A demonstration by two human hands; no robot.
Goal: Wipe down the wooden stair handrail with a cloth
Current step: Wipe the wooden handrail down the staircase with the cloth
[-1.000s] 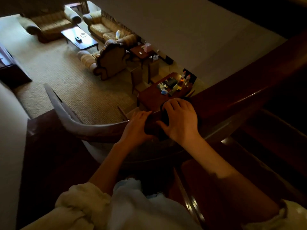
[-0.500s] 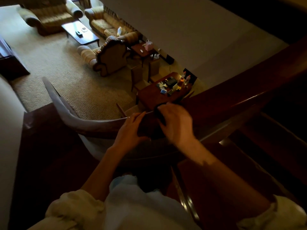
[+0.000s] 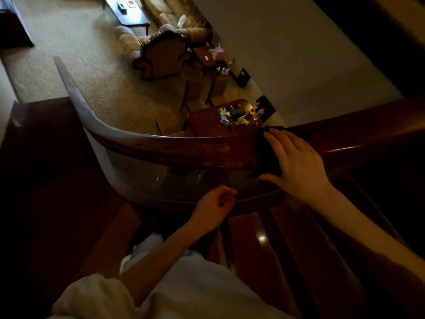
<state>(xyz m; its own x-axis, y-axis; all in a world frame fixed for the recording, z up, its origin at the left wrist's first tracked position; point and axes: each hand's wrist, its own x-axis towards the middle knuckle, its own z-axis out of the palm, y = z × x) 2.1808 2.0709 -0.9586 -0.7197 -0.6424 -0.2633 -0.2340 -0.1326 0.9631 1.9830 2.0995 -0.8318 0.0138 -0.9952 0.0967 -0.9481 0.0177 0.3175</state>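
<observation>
Dark cloth [image 3: 266, 157] lies draped over the rail [image 3: 184, 150], centre right of frame, under the spread right hand [image 3: 296, 162]. Left hand [image 3: 213, 206], loosely curled and empty, hangs below. Best press evenly and follow the curve.

A beige carpet [image 3: 80, 72] covers the dimly lit floor below. An armchair [image 3: 161, 56] stands on it, back to the camera. Beyond the armchair are a sofa [image 3: 179, 17] and a dark coffee table [image 3: 133, 18]. Just right of it, a side table [image 3: 204, 57] stands by the pale wall [image 3: 287, 54]. Nearer than the armchair stands a cluttered wooden table [image 3: 204, 125].
</observation>
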